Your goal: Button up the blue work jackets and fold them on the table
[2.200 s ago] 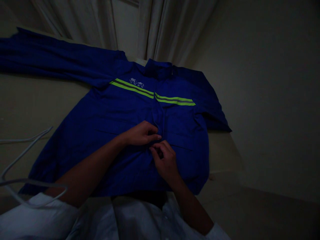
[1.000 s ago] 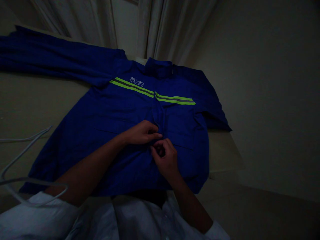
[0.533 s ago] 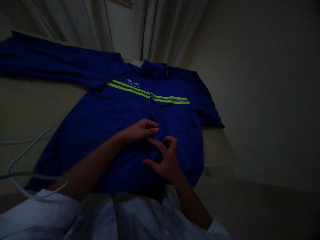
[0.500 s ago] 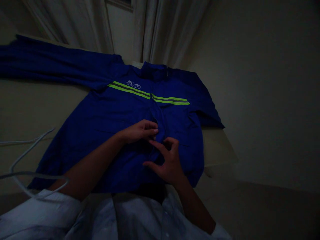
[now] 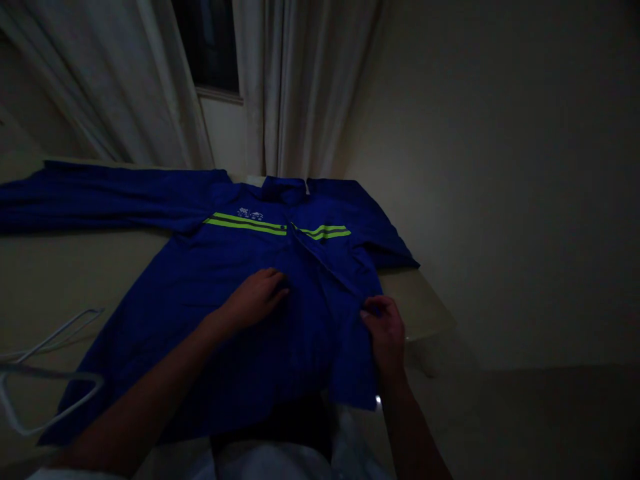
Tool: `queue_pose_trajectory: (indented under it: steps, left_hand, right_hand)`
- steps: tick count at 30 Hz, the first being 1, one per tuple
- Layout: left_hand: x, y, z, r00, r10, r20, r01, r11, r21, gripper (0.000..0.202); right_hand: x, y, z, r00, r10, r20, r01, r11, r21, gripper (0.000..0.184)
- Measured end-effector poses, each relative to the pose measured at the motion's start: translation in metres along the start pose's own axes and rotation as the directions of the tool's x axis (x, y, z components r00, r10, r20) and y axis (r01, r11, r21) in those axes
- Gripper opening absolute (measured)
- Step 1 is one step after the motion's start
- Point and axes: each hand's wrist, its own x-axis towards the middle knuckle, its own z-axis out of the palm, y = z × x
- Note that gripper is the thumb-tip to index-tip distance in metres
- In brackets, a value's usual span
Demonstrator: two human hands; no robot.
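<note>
A dark blue work jacket [image 5: 210,287] with lime-yellow chest stripes [image 5: 245,225] lies face up on a pale table [image 5: 75,267]. One sleeve stretches out to the far left. My left hand [image 5: 257,298] rests on the jacket's left front panel, fingers curled down against the cloth. My right hand [image 5: 384,333] is closed, pinching the edge of the right front panel near the table's right side. That panel is drawn sideways, so the front opens in a slanted line below the collar [image 5: 285,188].
A white wire hanger [image 5: 45,373] lies on the table at the near left. Pale curtains [image 5: 280,87] hang behind the table around a dark window [image 5: 207,43]. A plain wall fills the right. The table's right edge runs just beyond my right hand.
My right hand left the middle of the jacket front and moved right, taking the right panel's edge with it. My left hand stayed on the left panel. The view tilted upward.
</note>
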Motion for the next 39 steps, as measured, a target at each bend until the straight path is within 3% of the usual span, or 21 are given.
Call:
queue_pose_trajectory:
  steps: [2, 4, 7, 9, 11, 13, 15, 17, 19, 22, 24, 28, 30, 32, 34, 36, 39]
  left_hand:
    - [-0.016, -0.013, 0.011, 0.989, -0.047, -0.141, 0.072, 0.981, 0.179, 0.053]
    - [-0.029, -0.025, 0.024, 0.975, -0.077, -0.207, 0.134, 0.951, 0.279, 0.063]
    - [-0.036, -0.035, 0.039, 0.975, -0.075, -0.207, 0.141, 0.935, 0.324, 0.064]
    - [-0.035, -0.035, 0.042, 0.973, -0.072, -0.219, 0.144, 0.933, 0.330, 0.064]
    - [-0.033, -0.034, 0.042, 0.972, -0.071, -0.222, 0.144, 0.933, 0.330, 0.063]
    - [-0.033, -0.034, 0.041, 0.972, -0.074, -0.224, 0.145, 0.936, 0.320, 0.061]
    - [-0.033, -0.035, 0.040, 0.970, -0.077, -0.232, 0.146, 0.944, 0.297, 0.057]
    - [-0.033, -0.038, 0.039, 0.967, -0.077, -0.241, 0.140, 0.957, 0.253, 0.052]
    - [-0.030, -0.038, 0.035, 0.964, -0.093, -0.247, 0.138, 0.976, 0.171, 0.048]
    - [-0.020, -0.029, 0.027, 0.966, -0.130, -0.221, 0.129, 0.991, -0.017, 0.051]
    - [-0.011, -0.018, 0.022, 0.980, -0.112, -0.167, 0.095, 0.990, -0.104, 0.054]
    - [0.004, 0.001, 0.023, 0.997, -0.014, -0.082, 0.010, 0.999, -0.047, 0.044]
    - [0.014, 0.003, 0.025, 0.996, -0.037, -0.078, 0.037, 0.999, -0.010, 0.044]
    - [0.028, 0.003, 0.026, 0.988, -0.126, -0.085, 0.116, 0.986, -0.116, 0.040]
    - [0.045, 0.002, 0.026, 0.977, -0.202, -0.074, 0.171, 0.937, -0.305, 0.030]
    - [0.064, 0.002, 0.025, 0.969, -0.239, -0.064, 0.185, 0.873, -0.451, 0.025]
    - [0.088, 0.004, 0.028, 0.945, -0.312, -0.096, 0.209, 0.804, -0.557, 0.029]
  right_hand:
    - [0.019, 0.002, -0.018, 0.988, 0.036, -0.153, -0.027, 0.998, 0.061, 0.036]
    - [0.039, 0.005, -0.035, 0.967, 0.077, -0.244, -0.058, 0.995, 0.083, 0.036]
    - [0.054, 0.009, -0.048, 0.956, 0.113, -0.270, -0.092, 0.992, 0.092, 0.037]
    - [0.047, 0.007, -0.041, 0.964, 0.128, -0.234, -0.104, 0.988, 0.111, 0.039]
    - [0.028, 0.001, -0.023, 0.986, 0.098, -0.135, -0.080, 0.989, 0.128, 0.039]
    - [0.002, -0.008, 0.002, 0.996, 0.015, 0.091, -0.023, 0.995, 0.093, 0.031]
    - [-0.022, -0.017, 0.028, 0.917, -0.071, 0.393, 0.076, 0.997, 0.003, 0.019]
    - [-0.038, -0.023, 0.049, 0.784, -0.095, 0.613, 0.183, 0.980, -0.083, 0.016]
    - [-0.046, -0.025, 0.063, 0.700, -0.085, 0.710, 0.255, 0.957, -0.137, 0.025]
    - [-0.049, -0.023, 0.071, 0.660, -0.072, 0.748, 0.301, 0.938, -0.175, 0.037]
    - [-0.051, -0.021, 0.069, 0.681, -0.096, 0.726, 0.309, 0.937, -0.165, 0.038]
    - [-0.055, -0.021, 0.054, 0.823, -0.171, 0.542, 0.276, 0.954, -0.117, 0.028]
    - [-0.057, -0.021, 0.046, 0.863, -0.157, 0.479, 0.243, 0.962, -0.124, 0.026]
    - [-0.060, -0.021, 0.042, 0.852, -0.103, 0.514, 0.219, 0.961, -0.171, 0.029]
    - [-0.064, -0.019, 0.043, 0.812, -0.061, 0.581, 0.227, 0.950, -0.217, 0.034]
    - [-0.068, -0.015, 0.046, 0.791, -0.077, 0.607, 0.255, 0.943, -0.213, 0.038]
    - [-0.070, -0.013, 0.047, 0.845, -0.185, 0.502, 0.282, 0.952, -0.124, 0.033]
